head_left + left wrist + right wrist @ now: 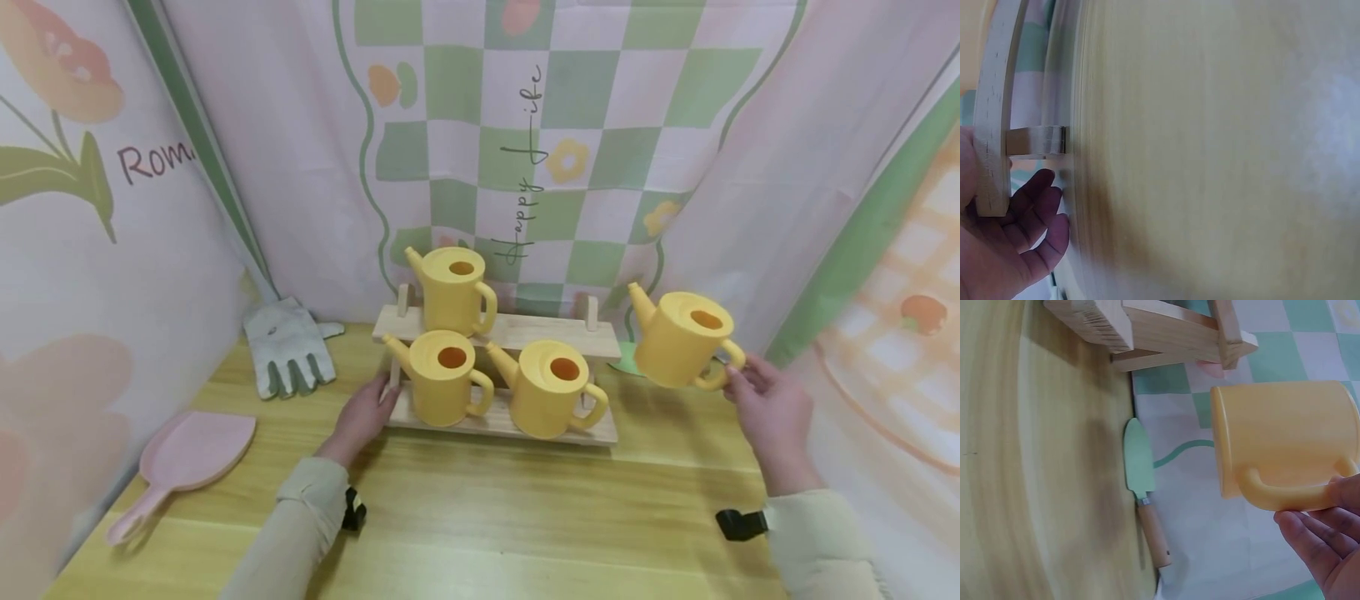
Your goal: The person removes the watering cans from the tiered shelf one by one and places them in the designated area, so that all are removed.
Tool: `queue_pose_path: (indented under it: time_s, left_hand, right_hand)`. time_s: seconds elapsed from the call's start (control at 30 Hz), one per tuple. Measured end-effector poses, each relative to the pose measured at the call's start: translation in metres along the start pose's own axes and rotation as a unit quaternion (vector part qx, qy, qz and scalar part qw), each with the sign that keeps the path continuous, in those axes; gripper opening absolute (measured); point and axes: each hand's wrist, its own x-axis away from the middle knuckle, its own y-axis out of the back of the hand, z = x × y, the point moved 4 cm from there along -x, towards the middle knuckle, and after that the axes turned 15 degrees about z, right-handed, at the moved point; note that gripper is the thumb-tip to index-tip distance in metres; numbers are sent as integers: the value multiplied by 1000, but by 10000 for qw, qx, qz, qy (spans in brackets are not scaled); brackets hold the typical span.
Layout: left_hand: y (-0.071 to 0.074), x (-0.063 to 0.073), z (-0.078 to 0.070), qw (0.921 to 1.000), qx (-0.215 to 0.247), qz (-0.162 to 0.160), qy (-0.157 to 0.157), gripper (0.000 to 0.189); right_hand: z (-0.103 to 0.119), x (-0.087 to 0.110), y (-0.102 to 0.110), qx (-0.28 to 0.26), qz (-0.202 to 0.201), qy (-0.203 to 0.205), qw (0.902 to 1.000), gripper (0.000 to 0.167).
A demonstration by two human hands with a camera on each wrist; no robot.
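Observation:
On the right, my right hand (772,417) pinches the handle of a yellow watering can (667,350), which hangs raised above the table with its spout pointing left. The right wrist view shows the thumb and fingers on that handle (1285,497). My left hand (362,421) holds the left end of a two-tier wooden shelf (525,331), its fingers curled under the lower board (991,125) in the left wrist view. One yellow watering can (442,300) stands on the upper tier, at the left. Two more, a left can (435,387) and a right can (542,404), stand on the lower tier.
A green-bladed trowel (1139,456) with a wooden handle lies behind the raised can. Grey-white gloves (288,342) and a pink dustpan (195,450) lie on the left of the wooden table (525,517). Printed curtains (637,100) close off the back and sides.

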Motion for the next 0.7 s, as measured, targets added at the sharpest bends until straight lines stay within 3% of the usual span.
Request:
queue_pose_path:
  time_s: [0.7]
  left_hand:
    - [-2,0,2,10000,64,-48,-12,53]
  right_hand:
    - [-22,-7,-46,32,196,-153,9997,40]
